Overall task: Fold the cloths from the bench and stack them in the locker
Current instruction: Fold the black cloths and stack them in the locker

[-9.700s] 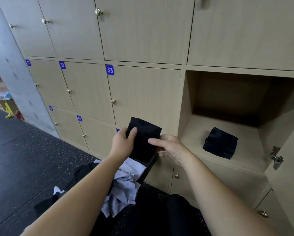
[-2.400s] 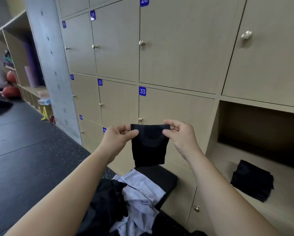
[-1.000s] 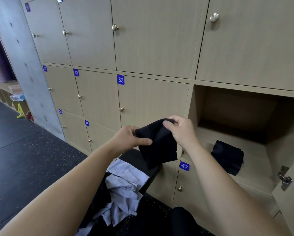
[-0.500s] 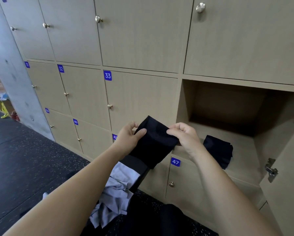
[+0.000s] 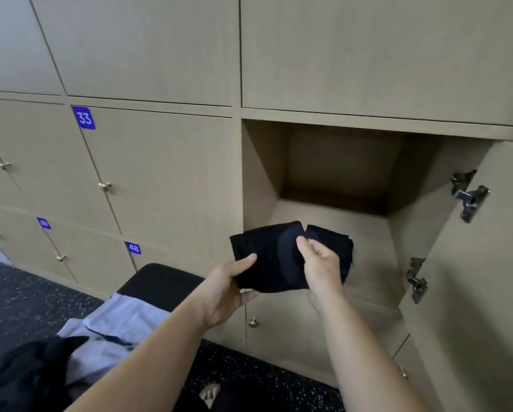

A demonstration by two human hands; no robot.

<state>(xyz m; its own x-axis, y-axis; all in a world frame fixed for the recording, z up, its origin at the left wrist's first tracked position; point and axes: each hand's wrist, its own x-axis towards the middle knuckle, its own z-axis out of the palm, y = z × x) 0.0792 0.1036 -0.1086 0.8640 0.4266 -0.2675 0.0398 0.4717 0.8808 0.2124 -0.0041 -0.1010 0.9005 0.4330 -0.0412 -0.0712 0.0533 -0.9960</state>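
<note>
I hold a folded black cloth (image 5: 268,257) flat in front of the open locker (image 5: 332,215). My left hand (image 5: 228,289) grips its lower left edge, thumb on top. My right hand (image 5: 320,263) pinches its right side. Just behind my right hand, a second folded black cloth (image 5: 335,239) lies on the locker floor, partly hidden. On the black bench (image 5: 160,282) at lower left lie a crumpled pale blue cloth (image 5: 121,325) and a black cloth (image 5: 26,373).
The locker door (image 5: 481,278) stands open at the right, hinges showing. Closed locker doors with small knobs fill the wall around, numbered 33 (image 5: 83,117) and 48 (image 5: 133,248). Dark speckled floor (image 5: 26,292) runs along the left.
I have brought the folded black cloth to the right and forward, from in front of door 33 to the mouth of the open locker. The view has moved closer to the locker.
</note>
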